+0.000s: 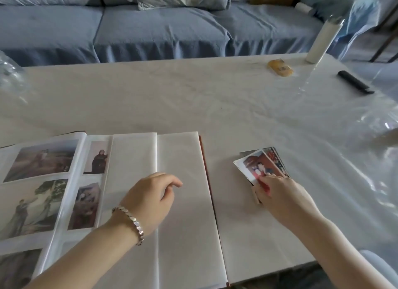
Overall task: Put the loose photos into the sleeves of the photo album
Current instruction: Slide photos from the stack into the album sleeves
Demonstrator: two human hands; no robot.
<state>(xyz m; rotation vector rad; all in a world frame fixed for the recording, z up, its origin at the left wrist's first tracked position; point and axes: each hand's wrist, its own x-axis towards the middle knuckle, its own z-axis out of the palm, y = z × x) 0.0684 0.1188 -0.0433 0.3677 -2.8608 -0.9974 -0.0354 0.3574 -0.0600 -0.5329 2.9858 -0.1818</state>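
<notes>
No text, label or number is legible anywhere.

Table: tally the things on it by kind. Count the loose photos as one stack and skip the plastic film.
photo album: 1
stack of loose photos: 1
white cylinder: 1
yellow packet: 1
black bar: 1
Total: 5

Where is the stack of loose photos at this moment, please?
In the head view, the stack of loose photos lies on the table right of the open photo album, gripped at its near edge by the right hand.
</notes>
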